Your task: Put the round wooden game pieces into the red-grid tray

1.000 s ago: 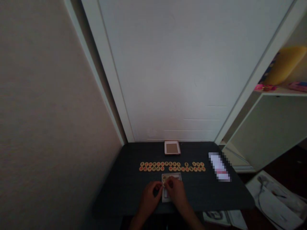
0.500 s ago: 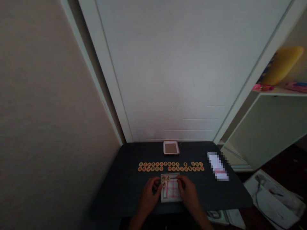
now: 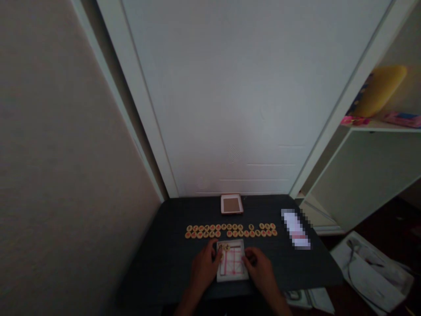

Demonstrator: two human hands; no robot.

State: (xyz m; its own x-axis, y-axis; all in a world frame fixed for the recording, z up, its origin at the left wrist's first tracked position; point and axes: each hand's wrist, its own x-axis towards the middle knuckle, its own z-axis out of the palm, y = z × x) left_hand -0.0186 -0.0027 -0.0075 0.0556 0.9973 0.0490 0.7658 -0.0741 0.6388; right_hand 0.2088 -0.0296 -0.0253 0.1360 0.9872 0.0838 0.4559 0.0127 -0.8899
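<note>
A small white board (image 3: 232, 262) with a red grid lies on the dark table (image 3: 164, 263) near its front edge. A couple of round wooden pieces (image 3: 224, 248) sit on the board's far left corner. My left hand (image 3: 204, 267) rests against the board's left edge, fingers curled. At the board's right edge lies my right hand (image 3: 259, 268), fingers curled too. Whether either hand grips anything is hidden in the dim light. Beyond the board, two rows of round wooden pieces (image 3: 230, 230) with red and dark marks run across the table.
A shallow square box (image 3: 231, 204) stands at the table's far edge against a white door. A blurred white object (image 3: 295, 228) lies at the right. A beige wall is at left, white shelving with a yellow thing at right, bags on the floor.
My right hand has moved off the board's top to its right edge, uncovering the red grid. The left hand stayed by the left edge. The view drifted slightly.
</note>
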